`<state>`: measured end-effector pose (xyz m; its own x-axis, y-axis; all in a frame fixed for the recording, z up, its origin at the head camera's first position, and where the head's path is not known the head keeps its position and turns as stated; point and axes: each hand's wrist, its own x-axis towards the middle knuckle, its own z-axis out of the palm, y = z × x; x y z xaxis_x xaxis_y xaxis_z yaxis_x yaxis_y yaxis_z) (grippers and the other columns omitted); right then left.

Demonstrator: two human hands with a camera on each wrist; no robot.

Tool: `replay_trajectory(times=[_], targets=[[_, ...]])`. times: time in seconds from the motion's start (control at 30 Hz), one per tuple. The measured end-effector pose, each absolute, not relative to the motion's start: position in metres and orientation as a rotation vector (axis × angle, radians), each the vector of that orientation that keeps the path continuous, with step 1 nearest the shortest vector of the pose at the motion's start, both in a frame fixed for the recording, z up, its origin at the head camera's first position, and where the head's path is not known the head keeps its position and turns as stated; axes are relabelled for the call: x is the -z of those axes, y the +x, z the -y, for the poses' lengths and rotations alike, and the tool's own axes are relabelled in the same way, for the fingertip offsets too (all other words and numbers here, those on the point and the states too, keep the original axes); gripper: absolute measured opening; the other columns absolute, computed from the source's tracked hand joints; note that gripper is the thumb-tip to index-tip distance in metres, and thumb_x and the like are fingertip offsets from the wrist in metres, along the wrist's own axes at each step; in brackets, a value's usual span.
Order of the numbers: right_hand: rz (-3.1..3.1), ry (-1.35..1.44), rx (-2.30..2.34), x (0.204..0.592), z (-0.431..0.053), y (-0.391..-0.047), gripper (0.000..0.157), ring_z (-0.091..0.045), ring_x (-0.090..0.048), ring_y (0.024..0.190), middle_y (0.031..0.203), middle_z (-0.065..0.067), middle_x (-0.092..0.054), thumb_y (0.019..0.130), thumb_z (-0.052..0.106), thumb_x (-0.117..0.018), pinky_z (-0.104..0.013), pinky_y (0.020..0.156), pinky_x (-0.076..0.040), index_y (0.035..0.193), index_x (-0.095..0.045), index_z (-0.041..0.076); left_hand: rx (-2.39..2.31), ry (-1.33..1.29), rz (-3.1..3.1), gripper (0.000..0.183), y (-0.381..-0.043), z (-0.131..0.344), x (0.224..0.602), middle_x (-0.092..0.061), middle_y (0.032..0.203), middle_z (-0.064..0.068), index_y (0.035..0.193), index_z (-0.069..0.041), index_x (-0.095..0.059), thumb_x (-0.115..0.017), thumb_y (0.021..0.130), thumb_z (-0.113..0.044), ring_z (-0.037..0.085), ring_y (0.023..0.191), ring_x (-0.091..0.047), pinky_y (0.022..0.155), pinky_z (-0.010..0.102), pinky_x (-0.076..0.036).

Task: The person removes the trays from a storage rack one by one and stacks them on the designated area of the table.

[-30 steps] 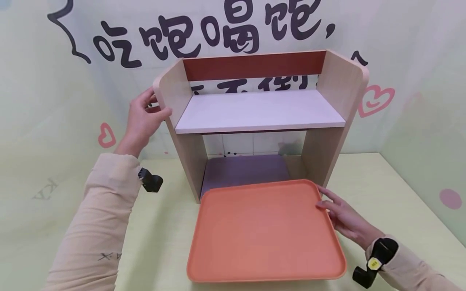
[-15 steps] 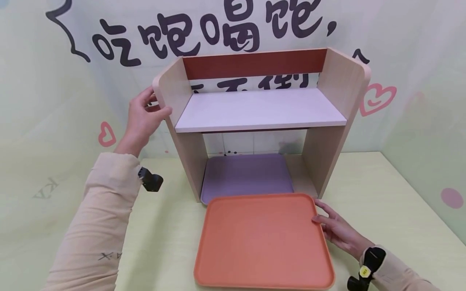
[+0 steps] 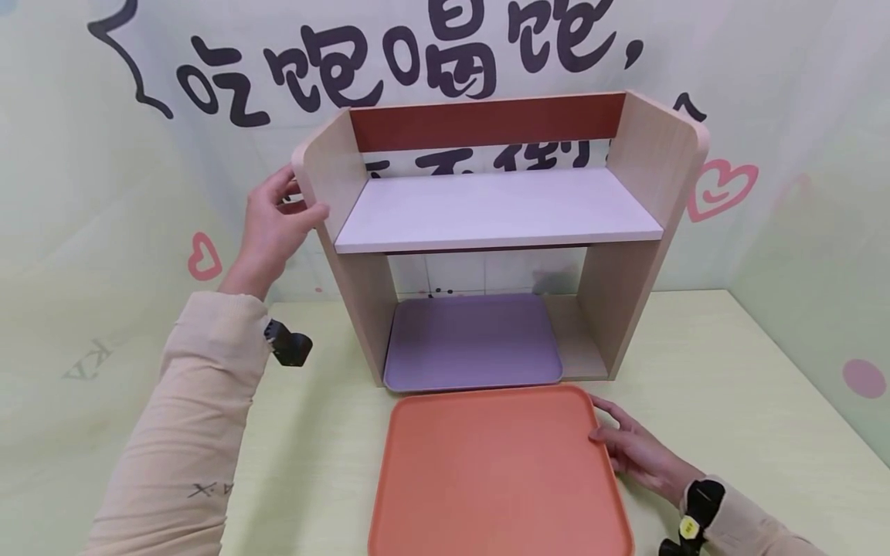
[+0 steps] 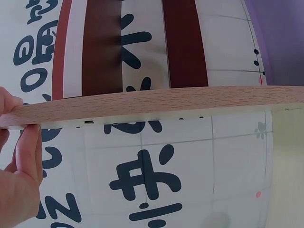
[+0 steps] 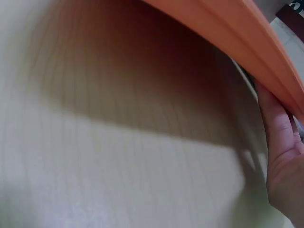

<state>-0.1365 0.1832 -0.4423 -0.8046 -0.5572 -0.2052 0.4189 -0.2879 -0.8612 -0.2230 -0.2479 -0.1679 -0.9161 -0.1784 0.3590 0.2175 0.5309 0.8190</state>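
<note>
A wooden shelf unit [image 3: 487, 208] with a white board and a red back rail stands on the table. My left hand [image 3: 274, 216] grips its left side panel [image 4: 166, 102], thumb on the front edge and fingers behind. An orange tray [image 3: 497, 471] lies in front of the shelf, clear of its lower opening. My right hand [image 3: 629, 448] holds the tray's right rim. In the right wrist view its fingers [image 5: 280, 142] sit under the orange rim [image 5: 237, 33], which is lifted off the table. A purple tray [image 3: 473, 340] lies in the bottom bay.
The pale green table [image 3: 730, 401] has bare surface to the right and left of the shelf. A printed backdrop [image 3: 104, 154] with black characters and pink hearts closes off the back and sides.
My right hand has drawn the orange tray toward me, away from the shelf, uncovering the whole purple tray. My left hand has stayed on the side panel.
</note>
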Motion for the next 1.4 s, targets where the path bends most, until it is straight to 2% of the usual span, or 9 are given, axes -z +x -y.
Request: replay_trajectory(times=[0.2,0.37,0.47,0.53,0.73,0.9,1.23,1.4], targets=[[-1.453,-0.064,2.077,0.447,-0.181,-0.141,0.047,-0.009,-0.061,0.066,0.085,-0.003,-0.062,0.087,0.003,-0.048,-0.021,0.058,-0.051,0.12,-0.038,0.035,1.346,-0.032,2.373,0.057,-0.223,0.248,0.167,-0.046,0.123,0.007,0.134,-0.027,-0.039,-0.062,0.081,-0.024,0.018,0.098,-0.05,0.085,0.03,-0.045],[-1.517,0.017,2.038,0.444,-0.178,-0.144,0.06,-0.012,-0.062,0.069,0.088,-0.006,-0.06,0.086,0.002,-0.048,-0.026,0.061,-0.052,0.136,-0.02,0.02,1.348,-0.02,2.373,0.057,-0.223,0.248,0.166,-0.046,0.123,0.007,0.133,-0.028,-0.04,-0.062,0.081,-0.024,0.017,0.097,-0.05,0.085,0.03,-0.045],[-1.611,0.059,1.978,0.439,-0.176,-0.145,0.068,-0.011,-0.059,0.064,0.086,-0.006,-0.059,0.085,0.003,-0.049,-0.023,0.058,-0.051,0.14,-0.01,0.012,1.348,-0.021,2.374,0.057,-0.223,0.248,0.166,-0.046,0.123,0.006,0.133,-0.028,-0.04,-0.062,0.081,-0.024,0.016,0.097,-0.05,0.085,0.03,-0.045],[-1.701,0.08,1.926,0.436,-0.174,-0.146,0.07,-0.011,-0.058,0.063,0.088,-0.007,-0.058,0.085,0.004,-0.05,-0.024,0.058,-0.051,0.14,-0.008,0.008,1.355,-0.022,2.372,0.056,-0.223,0.248,0.165,-0.046,0.123,0.007,0.133,-0.028,-0.04,-0.062,0.081,-0.024,0.017,0.097,-0.05,0.085,0.03,-0.045],[-1.94,0.098,1.807,0.432,-0.169,-0.149,0.065,-0.02,-0.06,0.074,0.103,-0.018,-0.058,0.084,0.005,-0.054,-0.035,0.068,-0.052,0.137,-0.016,0.001,1.361,-0.035,2.373,0.056,-0.223,0.248,0.166,-0.046,0.122,0.007,0.133,-0.029,-0.04,-0.062,0.081,-0.024,0.017,0.097,-0.051,0.085,0.03,-0.045],[-2.07,0.079,1.735,0.43,-0.168,-0.15,0.058,-0.022,-0.06,0.079,0.11,-0.023,-0.056,0.085,0.006,-0.053,-0.038,0.069,-0.051,0.134,-0.024,-0.003,1.36,-0.031,2.374,0.057,-0.224,0.249,0.167,-0.047,0.121,0.006,0.133,-0.029,-0.04,-0.062,0.081,-0.023,0.017,0.096,-0.051,0.084,0.03,-0.045],[-2.223,0.048,1.659,0.43,-0.167,-0.154,0.047,-0.022,-0.061,0.074,0.092,-0.016,-0.063,0.085,0.006,-0.052,-0.036,0.063,-0.052,0.126,-0.036,-0.01,1.357,-0.015,2.38,0.057,-0.224,0.248,0.167,-0.046,0.122,0.006,0.133,-0.029,-0.039,-0.062,0.081,-0.023,0.018,0.098,-0.05,0.085,0.031,-0.045],[-2.285,-0.019,1.663,0.432,-0.166,-0.156,0.042,-0.02,-0.059,0.073,0.094,-0.016,-0.059,0.083,-0.001,-0.053,-0.037,0.062,-0.053,0.122,-0.041,-0.013,1.369,-0.017,2.374,0.057,-0.224,0.248,0.168,-0.046,0.123,0.006,0.133,-0.029,-0.04,-0.062,0.081,-0.024,0.017,0.097,-0.05,0.085,0.031,-0.045]])
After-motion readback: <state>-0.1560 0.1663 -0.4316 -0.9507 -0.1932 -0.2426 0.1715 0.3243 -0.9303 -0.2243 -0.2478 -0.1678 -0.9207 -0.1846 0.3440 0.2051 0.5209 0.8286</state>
